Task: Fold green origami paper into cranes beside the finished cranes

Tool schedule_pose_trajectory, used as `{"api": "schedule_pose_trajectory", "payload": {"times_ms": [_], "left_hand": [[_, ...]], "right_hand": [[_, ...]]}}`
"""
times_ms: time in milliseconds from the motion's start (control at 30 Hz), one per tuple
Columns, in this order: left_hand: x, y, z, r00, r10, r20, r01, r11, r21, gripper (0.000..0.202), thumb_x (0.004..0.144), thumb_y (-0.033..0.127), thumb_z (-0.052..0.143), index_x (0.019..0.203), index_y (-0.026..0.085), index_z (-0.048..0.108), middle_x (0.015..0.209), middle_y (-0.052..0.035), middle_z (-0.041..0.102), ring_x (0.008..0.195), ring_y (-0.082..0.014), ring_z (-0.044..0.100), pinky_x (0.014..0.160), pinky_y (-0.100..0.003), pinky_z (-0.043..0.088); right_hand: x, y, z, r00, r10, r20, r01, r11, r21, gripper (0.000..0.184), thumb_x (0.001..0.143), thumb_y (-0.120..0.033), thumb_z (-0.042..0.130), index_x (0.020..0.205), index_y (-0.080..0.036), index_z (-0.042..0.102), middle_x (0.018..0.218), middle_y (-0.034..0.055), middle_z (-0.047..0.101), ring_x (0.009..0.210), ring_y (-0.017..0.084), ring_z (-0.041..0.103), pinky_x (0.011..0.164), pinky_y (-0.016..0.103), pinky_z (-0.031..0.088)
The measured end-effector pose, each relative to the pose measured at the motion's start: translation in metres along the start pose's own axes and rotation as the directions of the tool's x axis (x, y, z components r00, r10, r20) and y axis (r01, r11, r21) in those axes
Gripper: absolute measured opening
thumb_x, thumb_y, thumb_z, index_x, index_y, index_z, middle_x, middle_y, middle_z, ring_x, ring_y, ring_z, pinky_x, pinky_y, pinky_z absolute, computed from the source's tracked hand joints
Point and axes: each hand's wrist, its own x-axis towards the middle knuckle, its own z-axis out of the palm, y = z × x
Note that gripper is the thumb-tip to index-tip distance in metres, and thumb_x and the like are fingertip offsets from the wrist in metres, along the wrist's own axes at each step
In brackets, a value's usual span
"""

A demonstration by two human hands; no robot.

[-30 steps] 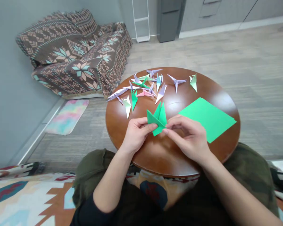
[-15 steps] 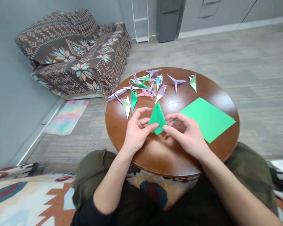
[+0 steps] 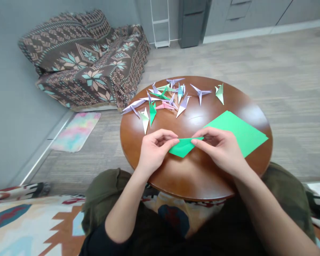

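Note:
A small folded piece of green paper [image 3: 184, 148] is held just above the near half of the round table, its straight edge facing away and a blunt point facing me. My left hand [image 3: 156, 147] pinches its left end between thumb and fingers. At the other end my right hand [image 3: 220, 145] grips it the same way, thumb on top. Beneath and beside my right hand lie flat green paper sheets [image 3: 236, 131], partly covered by it. Beyond my hands sit several folded paper cranes, among them a green crane [image 3: 152, 113] and a pink crane [image 3: 165, 105].
The brown round table [image 3: 197, 181] stands close against my knees. A pale green crane [image 3: 219, 94] and a purple crane [image 3: 200, 93] sit apart at its far side. Past it are a sofa [image 3: 90, 64] under a patterned cover and a pastel mat [image 3: 76, 132].
The green paper has gone from an upright kite shape to a wide, low shape with a straight top edge. My right hand has shifted slightly right, and both hands now pinch its upper corners.

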Motion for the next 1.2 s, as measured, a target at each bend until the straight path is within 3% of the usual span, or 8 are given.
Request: {"api": "schedule_pose_trajectory", "payload": {"times_ms": [100, 167, 367, 600, 700, 833, 1033, 1200], "left_hand": [[-0.001, 0.000, 0.002, 1.000, -0.008, -0.024, 0.007, 0.998, -0.062, 0.024, 0.078, 0.033, 0.086, 0.094, 0.018, 0.078, 0.084, -0.0029, 0.076, 0.077, -0.0151, 0.070, 0.073, -0.024, 0.057], [-0.001, -0.001, 0.003, 1.000, -0.026, 0.003, 0.026, 0.998, -0.061, 0.022, 0.079, 0.034, 0.086, 0.090, 0.017, 0.077, 0.081, -0.0023, 0.075, 0.074, -0.0147, 0.069, 0.072, -0.024, 0.057], [-0.005, -0.001, 0.006, 0.991, 0.027, 0.132, -0.035, 0.998, 0.061, 0.014, 0.084, 0.030, 0.081, 0.081, 0.017, 0.079, 0.080, -0.0044, 0.075, 0.073, -0.0167, 0.067, 0.071, -0.027, 0.054], [-0.007, -0.001, 0.008, 0.981, 0.071, 0.178, -0.086, 0.993, 0.078, 0.015, 0.089, 0.031, 0.076, 0.084, 0.017, 0.078, 0.083, -0.0057, 0.075, 0.074, -0.0169, 0.066, 0.070, -0.027, 0.052], [-0.009, 0.001, 0.010, 0.981, 0.112, 0.158, -0.126, 0.989, 0.083, 0.016, 0.089, 0.031, 0.076, 0.080, 0.017, 0.077, 0.080, -0.0049, 0.074, 0.072, -0.0159, 0.066, 0.068, -0.026, 0.052], [-0.010, 0.003, 0.011, 0.993, 0.106, 0.055, -0.110, 0.992, 0.066, 0.016, 0.089, 0.031, 0.077, 0.080, 0.017, 0.074, 0.077, -0.0024, 0.074, 0.069, -0.0142, 0.066, 0.066, -0.024, 0.052], [-0.001, 0.000, -0.001, 0.991, 0.115, -0.070, -0.103, 0.982, 0.159, 0.021, 0.090, 0.036, 0.075, 0.081, 0.017, 0.072, 0.076, -0.0017, 0.070, 0.067, -0.0139, 0.062, 0.061, -0.023, 0.048], [-0.002, -0.007, -0.002, 0.985, 0.170, -0.033, -0.153, 0.941, 0.301, 0.017, 0.095, 0.034, 0.068, 0.088, 0.019, 0.071, 0.081, -0.0019, 0.072, 0.070, -0.0145, 0.063, 0.063, -0.023, 0.046]], "right_hand": [[-0.001, -0.001, 0.001, 0.999, -0.035, -0.040, 0.034, 0.999, -0.015, 0.008, 0.086, -0.026, 0.079, 0.082, -0.022, 0.073, 0.077, -0.0006, 0.076, 0.068, 0.015, 0.069, 0.065, 0.025, 0.054], [-0.002, -0.002, 0.003, 0.997, -0.060, -0.056, 0.058, 0.997, -0.041, 0.008, 0.087, -0.025, 0.077, 0.083, -0.022, 0.072, 0.079, -0.0006, 0.076, 0.071, 0.015, 0.070, 0.067, 0.026, 0.055], [-0.004, -0.001, 0.006, 0.988, -0.119, 0.096, 0.137, 0.968, -0.210, 0.006, 0.093, -0.022, 0.070, 0.087, -0.021, 0.070, 0.085, 0.0016, 0.075, 0.078, 0.018, 0.069, 0.073, 0.030, 0.053], [-0.008, -0.002, 0.011, 0.979, -0.154, 0.131, 0.177, 0.966, -0.187, 0.010, 0.091, -0.014, 0.064, 0.086, -0.022, 0.066, 0.083, 0.0009, 0.071, 0.078, 0.018, 0.066, 0.075, 0.031, 0.051], [-0.009, -0.006, 0.012, 0.985, -0.125, 0.121, 0.142, 0.979, -0.146, 0.011, 0.089, -0.012, 0.065, 0.083, -0.021, 0.066, 0.079, -0.0006, 0.069, 0.075, 0.016, 0.065, 0.071, 0.029, 0.050], [-0.007, -0.005, 0.010, 0.994, -0.071, 0.080, 0.078, 0.993, -0.087, 0.011, 0.087, -0.012, 0.064, 0.082, -0.020, 0.067, 0.078, -0.0015, 0.071, 0.072, 0.015, 0.065, 0.069, 0.027, 0.049], [0.000, 0.003, -0.004, 0.999, 0.030, 0.021, -0.028, 0.995, -0.092, 0.008, 0.084, -0.015, 0.064, 0.079, -0.020, 0.067, 0.073, -0.0009, 0.069, 0.068, 0.015, 0.064, 0.066, 0.027, 0.049], [0.001, 0.001, -0.002, 1.000, 0.029, 0.004, -0.028, 0.995, -0.098, 0.012, 0.092, -0.032, 0.069, 0.089, -0.020, 0.070, 0.083, 0.0029, 0.074, 0.078, 0.019, 0.069, 0.071, 0.030, 0.053]]}}
